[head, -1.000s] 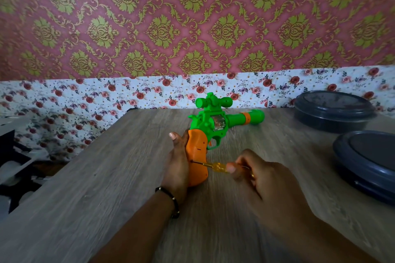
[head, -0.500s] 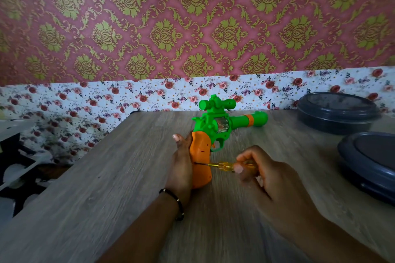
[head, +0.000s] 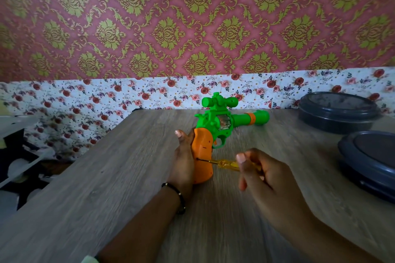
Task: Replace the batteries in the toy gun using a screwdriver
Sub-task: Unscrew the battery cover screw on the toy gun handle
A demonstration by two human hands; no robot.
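A green toy gun (head: 222,120) with an orange grip (head: 202,151) stands on the wooden table (head: 106,177), barrel pointing right. My left hand (head: 181,160) holds the back of the orange grip and keeps the gun upright. My right hand (head: 263,175) grips a small screwdriver (head: 226,163) with a clear yellow handle. The screwdriver lies level, and its metal tip touches a dark hole low on the orange grip. Any batteries are out of sight.
Two dark round lidded containers sit at the right: one at the back (head: 337,111), one nearer the table's right edge (head: 372,160). The table's left edge drops off to a dark shelf (head: 17,166). A patterned wall stands close behind.
My right hand has shifted its fingers round the screwdriver handle, with the tip still at the grip. The left hand and gun stay put.
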